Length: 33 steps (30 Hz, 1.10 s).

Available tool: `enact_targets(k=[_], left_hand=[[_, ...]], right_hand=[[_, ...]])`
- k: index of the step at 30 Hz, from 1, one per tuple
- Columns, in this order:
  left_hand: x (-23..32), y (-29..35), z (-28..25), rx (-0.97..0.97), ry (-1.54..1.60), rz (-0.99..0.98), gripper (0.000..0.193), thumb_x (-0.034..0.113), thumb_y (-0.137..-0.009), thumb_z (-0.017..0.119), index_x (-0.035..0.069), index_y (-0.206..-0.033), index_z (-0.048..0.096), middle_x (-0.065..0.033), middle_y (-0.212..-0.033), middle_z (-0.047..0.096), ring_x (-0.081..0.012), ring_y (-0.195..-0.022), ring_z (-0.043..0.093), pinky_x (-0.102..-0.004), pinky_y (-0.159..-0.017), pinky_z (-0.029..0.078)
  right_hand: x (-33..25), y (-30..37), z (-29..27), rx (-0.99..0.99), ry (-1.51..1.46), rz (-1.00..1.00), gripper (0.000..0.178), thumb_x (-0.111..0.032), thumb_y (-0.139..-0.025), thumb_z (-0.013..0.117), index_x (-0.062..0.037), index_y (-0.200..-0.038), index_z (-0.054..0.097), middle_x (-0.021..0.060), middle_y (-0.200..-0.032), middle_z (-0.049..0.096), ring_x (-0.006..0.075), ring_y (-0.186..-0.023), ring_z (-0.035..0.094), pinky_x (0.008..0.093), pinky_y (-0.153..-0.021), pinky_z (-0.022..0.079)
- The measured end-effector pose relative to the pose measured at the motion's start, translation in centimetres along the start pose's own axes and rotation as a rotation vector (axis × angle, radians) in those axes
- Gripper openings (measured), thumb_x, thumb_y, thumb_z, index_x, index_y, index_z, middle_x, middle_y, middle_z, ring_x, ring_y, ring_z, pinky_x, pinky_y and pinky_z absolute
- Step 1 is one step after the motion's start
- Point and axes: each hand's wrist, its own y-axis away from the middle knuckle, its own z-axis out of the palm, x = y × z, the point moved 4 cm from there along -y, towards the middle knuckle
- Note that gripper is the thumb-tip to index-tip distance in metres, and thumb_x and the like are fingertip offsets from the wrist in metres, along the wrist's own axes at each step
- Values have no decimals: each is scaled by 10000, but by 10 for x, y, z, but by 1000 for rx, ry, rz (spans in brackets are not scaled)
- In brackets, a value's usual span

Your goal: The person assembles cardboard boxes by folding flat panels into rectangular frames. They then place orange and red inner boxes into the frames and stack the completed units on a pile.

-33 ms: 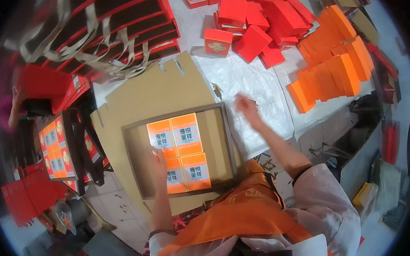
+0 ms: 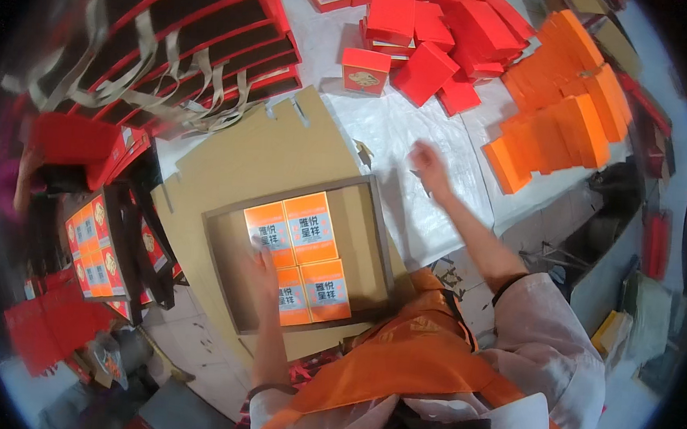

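Several orange boxes with grey-blue panels and dark print (image 2: 309, 232) sit in two rows inside a shallow tray with a dark rim (image 2: 385, 237). My left hand (image 2: 261, 276) is over the tray's left part, at the left side of these boxes. Its fingers look stretched out, slightly blurred, and partly cover the left boxes. My right hand (image 2: 431, 171) is in the air right of the tray, above the white sheet (image 2: 365, 125). Motion smears its fingers, and I make out nothing held in it. Under the tray lies a flat brown cardboard (image 2: 237, 157).
Red boxes (image 2: 427, 70) are heaped at the far side. Orange boxes (image 2: 549, 137) stand in rows at far right. Red cases with beige ribbon handles (image 2: 188, 48) fill the far left. A filled box (image 2: 94, 246) stands at left, near another person's arm (image 2: 25, 179).
My right hand has shifted a little to the right and farther away from me. My left hand stays almost in place beside the orange boxes.
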Motion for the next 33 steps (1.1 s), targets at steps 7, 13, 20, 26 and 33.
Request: enact_targets(k=[7, 13, 20, 26, 33], left_hand=[[164, -134, 115, 92, -261, 691, 757, 63, -657, 694, 16, -1315, 322, -232, -1318, 349, -378, -1227, 338, -422, -1008, 302], [314, -218, 214, -87, -669, 983, 741, 72, -661, 669, 146, -1328, 357, -135, -1335, 363, -280, -1233, 353, -436, -1038, 236], [291, -190, 180, -381, -318, 596, 558, 152, -767, 625, 107, -1284, 418, -124, -1204, 502, -237, -1165, 441, -413, -1008, 294], [175, -132, 28, -449, 531, 327, 571, 173, -845, 600, 20, -1330, 343, -61, -1195, 510, -126, -1064, 484, -275, -916, 394], [104, -61, -50, -901, -141, 239, 429, 185, -789, 633, 84, -1195, 539, -128, -1147, 562, -215, -1077, 513, -322, -917, 400]], right_hand=[[-84, -164, -89, 234, 106, -192, 902, -260, -745, 713, 27, -1366, 125, 182, -1314, 345, 238, -1164, 408, 341, -969, 356], [-78, -189, -86, 96, -2, -103, 658, -201, -763, 698, -8, -1242, 291, 129, -1165, 456, 196, -1070, 467, 315, -910, 404], [-34, -111, -137, 281, -270, 180, 507, -271, -844, 611, -53, -1234, 372, 73, -1172, 505, 181, -1069, 492, 337, -919, 398], [-36, 13, -99, 4, -707, 295, 562, -438, -890, 461, -92, -1314, 337, 68, -1322, 413, 229, -1189, 424, 411, -982, 360], [-19, 102, 23, -168, -622, 571, 555, -454, -896, 438, -47, -1272, 401, 89, -1266, 474, 215, -1130, 484, 376, -962, 393]])
